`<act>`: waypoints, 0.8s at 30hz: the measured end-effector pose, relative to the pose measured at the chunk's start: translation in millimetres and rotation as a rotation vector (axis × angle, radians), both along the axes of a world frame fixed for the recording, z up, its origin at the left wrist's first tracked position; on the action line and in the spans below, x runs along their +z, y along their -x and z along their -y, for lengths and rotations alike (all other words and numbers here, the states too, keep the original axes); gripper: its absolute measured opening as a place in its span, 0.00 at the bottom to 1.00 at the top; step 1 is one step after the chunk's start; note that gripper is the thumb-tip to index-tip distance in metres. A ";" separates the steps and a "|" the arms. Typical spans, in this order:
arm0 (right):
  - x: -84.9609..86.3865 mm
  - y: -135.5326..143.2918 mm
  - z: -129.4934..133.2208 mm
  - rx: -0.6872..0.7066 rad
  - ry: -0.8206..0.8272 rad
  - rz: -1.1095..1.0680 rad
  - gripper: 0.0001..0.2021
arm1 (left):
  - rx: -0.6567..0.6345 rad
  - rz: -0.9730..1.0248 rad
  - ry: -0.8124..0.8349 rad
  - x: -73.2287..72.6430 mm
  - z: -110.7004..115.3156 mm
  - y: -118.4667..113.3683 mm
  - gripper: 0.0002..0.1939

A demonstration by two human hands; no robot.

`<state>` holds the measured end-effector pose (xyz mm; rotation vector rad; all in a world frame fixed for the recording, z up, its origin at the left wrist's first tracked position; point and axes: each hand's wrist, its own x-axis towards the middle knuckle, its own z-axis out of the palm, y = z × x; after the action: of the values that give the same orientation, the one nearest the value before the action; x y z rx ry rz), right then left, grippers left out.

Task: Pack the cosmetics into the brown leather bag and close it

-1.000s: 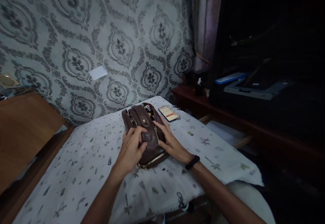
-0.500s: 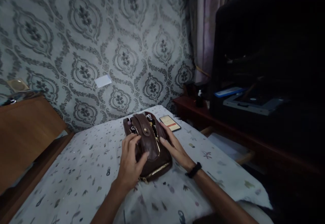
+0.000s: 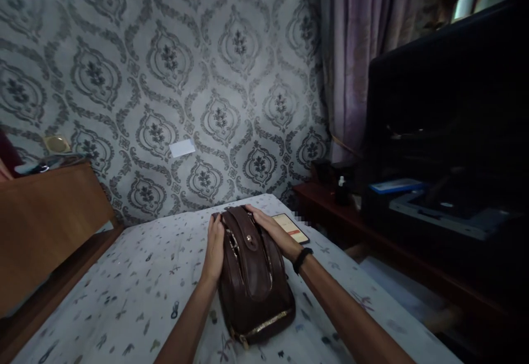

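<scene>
A dark brown leather bag (image 3: 258,278) lies on the white patterned cloth (image 3: 165,267), its gold zip end toward me. A strap flap with a gold stud runs along its middle, between two narrow zipped slits. My left hand (image 3: 215,248) is laid along the bag's left side, its fingertips at the far left corner. Against the right side rests my right hand (image 3: 275,234), fingers reaching over the far right edge. The bag is held between both hands. Beyond my right hand a phone (image 3: 295,231) with a lit screen lies partly hidden.
On the right stand a dark red shelf (image 3: 308,194), a small dark bottle with a white top (image 3: 341,190) and a large black screen-like object (image 3: 446,105). A wooden board (image 3: 53,215) borders the left side. Patterned wallpaper (image 3: 219,116) covers the wall behind.
My hands have gone from the bag's top to its two sides. Both slits have narrowed, and the items that showed inside are now mostly hidden. The view has tilted up slightly.
</scene>
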<state>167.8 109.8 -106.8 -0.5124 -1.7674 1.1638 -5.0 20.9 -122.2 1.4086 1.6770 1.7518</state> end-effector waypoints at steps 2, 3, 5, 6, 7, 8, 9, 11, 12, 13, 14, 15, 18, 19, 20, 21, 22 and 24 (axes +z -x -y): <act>1.6 1.1 -0.7 0.014 -0.026 0.052 0.31 | -0.001 -0.021 0.003 -2.8 -0.3 -1.9 0.30; 2.0 1.6 -1.4 0.018 -0.037 0.076 0.31 | -0.004 -0.030 0.001 -3.3 0.2 -2.5 0.31; 1.9 2.1 -3.2 0.026 -0.052 0.111 0.31 | -0.001 -0.036 -0.006 -2.9 1.4 -2.6 0.31; 1.5 2.3 -4.2 0.029 -0.054 0.121 0.31 | 0.002 -0.036 -0.010 -1.9 1.7 -2.3 0.31; 1.0 2.4 -5.4 0.030 -0.051 0.126 0.32 | 0.005 -0.036 -0.011 -0.5 1.5 -1.8 0.31; 0.5 2.8 -6.7 0.031 -0.045 0.128 0.32 | 0.009 -0.036 -0.011 1.3 0.6 -0.9 0.31; 0.2 3.7 -8.4 0.033 -0.037 0.127 0.33 | 0.011 -0.038 -0.011 3.6 -1.0 0.2 0.32; 1.1 7.1 -13.0 0.039 -0.025 0.118 0.34 | 0.004 -0.055 -0.009 8.8 -6.3 3.6 0.31; 2.4 9.6 -15.8 0.044 -0.022 0.111 0.35 | 0.001 -0.065 -0.008 11.4 -9.7 6.0 0.31; 4.1 12.6 -18.9 0.050 -0.021 0.104 0.36 | -0.002 -0.075 -0.005 13.5 -13.4 8.6 0.29; 6.1 15.7 -22.1 0.056 -0.019 0.096 0.36 | -0.006 -0.084 -0.003 15.0 -17.0 11.5 0.28; 8.2 18.7 -25.0 0.062 -0.017 0.088 0.37 | -0.013 -0.093 0.000 15.8 -20.2 14.3 0.26; 13.1 25.2 -31.0 0.081 -0.007 0.072 0.38 | -0.059 -0.122 0.019 14.6 -26.3 20.9 0.25; 13.9 26.2 -31.9 0.089 -0.003 0.070 0.37 | -0.074 -0.128 0.027 13.5 -27.1 22.0 0.25; 14.2 26.8 -32.4 0.096 0.001 0.070 0.37 | -0.085 -0.133 0.031 12.6 -27.4 22.3 0.25; 14.2 27.0 -32.6 0.102 0.005 0.072 0.37 | -0.093 -0.135 0.032 11.9 -27.3 22.1 0.25; 13.9 27.0 -32.6 0.105 0.010 0.075 0.37 | -0.095 -0.135 0.030 11.5 -27.1 21.5 0.25; 13.0 26.5 -32.6 0.106 0.023 0.082 0.37 | -0.092 -0.129 0.029 12.1 -26.1 19.7 0.24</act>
<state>141.2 142.4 -93.7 -0.4910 -1.8731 1.2533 -24.7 47.1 -110.2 1.5898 1.6655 1.6124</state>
